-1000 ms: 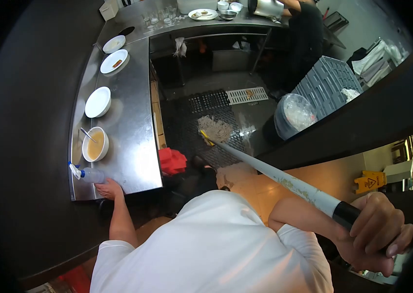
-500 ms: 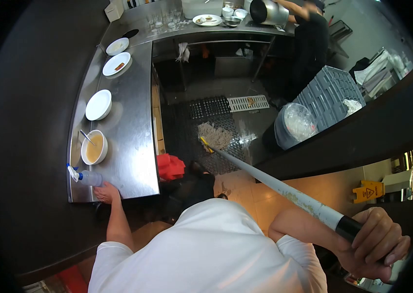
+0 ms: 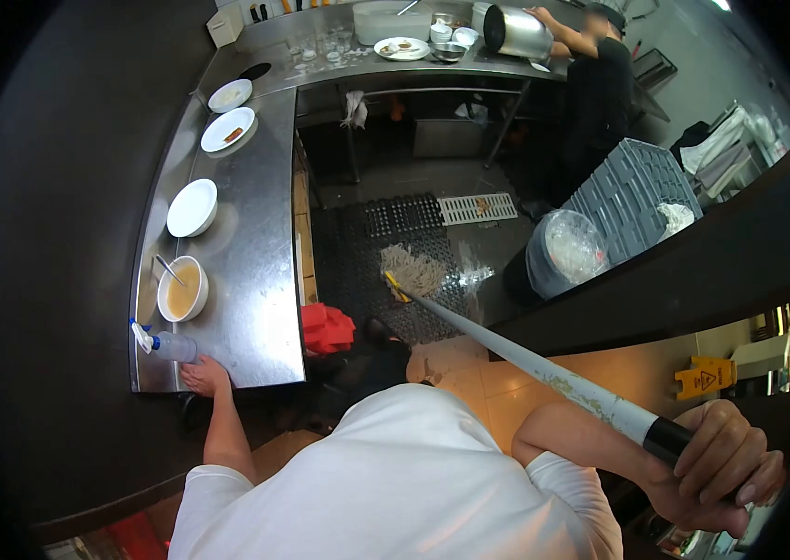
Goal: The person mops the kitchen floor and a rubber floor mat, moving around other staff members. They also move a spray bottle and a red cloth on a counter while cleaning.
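Note:
My right hand (image 3: 717, 467) is closed round the black grip of a mop (image 3: 572, 390). Its long grey-white handle slants down and away to the yellow clamp (image 3: 397, 287), and the stringy mop head (image 3: 415, 268) lies on the black rubber mat (image 3: 371, 233). My left hand (image 3: 206, 375) rests, fingers stretched, on the near corner of the steel counter (image 3: 255, 308). Just beside its fingertips stands a clear spray bottle (image 3: 174, 346) with a white and blue trigger. Behind that is a white bowl (image 3: 182, 288) of yellowish liquid with a spoon in it.
Plates (image 3: 192, 207) line the counter's left side. A co-worker (image 3: 595, 103) at the back counter holds a large metal pot (image 3: 518, 33). Right of the mat stand a lined bin (image 3: 567, 250) and stacked grey crates (image 3: 636, 196). A red cloth (image 3: 327, 329) hangs by the counter; a yellow sign (image 3: 705, 376) is farther right.
The view has tilted slightly, so the scene sits a little lower. Both my hands and the mop stay nearly where they were. The co-worker's arm and head have shifted at the pot.

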`<state>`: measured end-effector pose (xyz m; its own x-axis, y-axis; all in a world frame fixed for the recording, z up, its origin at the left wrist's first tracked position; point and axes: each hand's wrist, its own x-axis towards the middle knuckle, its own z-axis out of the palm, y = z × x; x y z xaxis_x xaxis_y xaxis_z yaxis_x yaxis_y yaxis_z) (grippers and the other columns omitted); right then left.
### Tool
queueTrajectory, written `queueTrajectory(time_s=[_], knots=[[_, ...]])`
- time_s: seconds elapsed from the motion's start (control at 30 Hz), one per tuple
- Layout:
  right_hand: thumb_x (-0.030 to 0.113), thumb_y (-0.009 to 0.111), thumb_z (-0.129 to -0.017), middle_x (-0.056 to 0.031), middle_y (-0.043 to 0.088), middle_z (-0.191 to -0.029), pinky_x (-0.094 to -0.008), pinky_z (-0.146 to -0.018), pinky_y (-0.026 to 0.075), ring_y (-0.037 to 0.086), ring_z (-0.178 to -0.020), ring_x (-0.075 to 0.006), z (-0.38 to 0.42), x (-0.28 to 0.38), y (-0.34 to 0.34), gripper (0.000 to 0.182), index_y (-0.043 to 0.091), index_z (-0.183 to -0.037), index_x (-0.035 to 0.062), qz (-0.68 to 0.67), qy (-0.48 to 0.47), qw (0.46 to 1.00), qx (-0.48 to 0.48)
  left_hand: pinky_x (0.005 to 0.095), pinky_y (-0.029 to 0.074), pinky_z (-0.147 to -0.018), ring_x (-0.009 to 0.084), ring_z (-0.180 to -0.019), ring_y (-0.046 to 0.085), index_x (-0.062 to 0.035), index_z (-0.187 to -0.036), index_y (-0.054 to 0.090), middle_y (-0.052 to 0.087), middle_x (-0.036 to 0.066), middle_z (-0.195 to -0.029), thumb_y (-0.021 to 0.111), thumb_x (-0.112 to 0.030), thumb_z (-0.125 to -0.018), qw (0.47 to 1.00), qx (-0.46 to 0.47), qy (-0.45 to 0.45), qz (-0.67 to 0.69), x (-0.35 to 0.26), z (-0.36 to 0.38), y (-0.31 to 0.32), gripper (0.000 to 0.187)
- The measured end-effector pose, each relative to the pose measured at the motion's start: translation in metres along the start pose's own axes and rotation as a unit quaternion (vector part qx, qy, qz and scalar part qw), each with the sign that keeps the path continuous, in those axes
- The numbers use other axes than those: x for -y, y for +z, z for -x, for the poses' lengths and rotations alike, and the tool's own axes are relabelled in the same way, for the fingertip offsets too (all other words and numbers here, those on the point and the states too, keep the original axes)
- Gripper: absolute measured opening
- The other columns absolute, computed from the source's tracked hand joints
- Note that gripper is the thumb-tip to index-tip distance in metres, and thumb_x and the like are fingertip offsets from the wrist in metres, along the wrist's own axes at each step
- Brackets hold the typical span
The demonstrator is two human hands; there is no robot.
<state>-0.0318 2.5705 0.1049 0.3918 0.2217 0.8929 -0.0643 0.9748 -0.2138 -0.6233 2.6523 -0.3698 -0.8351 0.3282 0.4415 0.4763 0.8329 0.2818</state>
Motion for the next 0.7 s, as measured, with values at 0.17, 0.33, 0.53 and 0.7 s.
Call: queueTrajectory(time_s=[0.17, 0.33, 0.53, 0.7], knots=[[0.016, 0.074, -0.084, 0.0012, 0.051, -0.052, -0.0132, -0.037, 0.04, 0.048, -0.036, -0.0035, -0.003, -0.006, -0.004, 0.025, 0.051, -0.08, 0.0087, -0.025, 0.01, 0.999, 0.036, 0.0462, 0.041, -0.103, 0.0378, -0.118, 0.053, 0.0062, -0.121, 0.057, 0.057, 0.025, -0.125, 0.064, -0.028, -0.084, 1.0, 0.01, -0.003, -0.003, -0.001, -0.001, -0.002, 0.051], [0.017, 0.074, -0.085, 0.0019, 0.051, -0.052, -0.015, -0.039, 0.042, 0.049, -0.037, -0.0033, 0.001, 0.003, -0.011, 0.024, 0.051, -0.081, 0.0092, -0.01, 0.017, 1.0, 0.021, 0.046, 0.041, -0.103, 0.0376, -0.118, 0.054, 0.0059, -0.121, 0.057, 0.057, 0.025, -0.125, 0.063, -0.028, -0.084, 1.0, -0.003, 0.012, -0.016, 0.002, -0.001, 0.001, 0.051], [0.016, 0.073, -0.085, 0.0022, 0.053, -0.051, -0.0124, -0.038, 0.042, 0.051, -0.037, -0.0031, -0.004, -0.002, -0.011, 0.023, 0.052, -0.081, 0.0088, -0.007, 0.008, 0.999, 0.043, 0.0457, 0.041, -0.102, 0.0373, -0.117, 0.054, 0.0056, -0.12, 0.057, 0.058, 0.025, -0.123, 0.061, -0.029, -0.084, 1.0, -0.006, 0.011, -0.018, 0.002, -0.001, 0.003, 0.05], [0.014, 0.074, -0.082, 0.0017, 0.053, -0.05, -0.013, -0.036, 0.044, 0.052, -0.037, -0.004, 0.006, 0.017, -0.059, 0.023, 0.052, -0.079, 0.0084, -0.021, -0.087, 0.993, -0.076, 0.0463, 0.042, -0.101, 0.0377, -0.115, 0.055, 0.0055, -0.118, 0.058, 0.058, 0.024, -0.122, 0.061, -0.029, -0.084, 1.0, -0.013, 0.017, -0.009, 0.001, 0.0, 0.002, 0.049]])
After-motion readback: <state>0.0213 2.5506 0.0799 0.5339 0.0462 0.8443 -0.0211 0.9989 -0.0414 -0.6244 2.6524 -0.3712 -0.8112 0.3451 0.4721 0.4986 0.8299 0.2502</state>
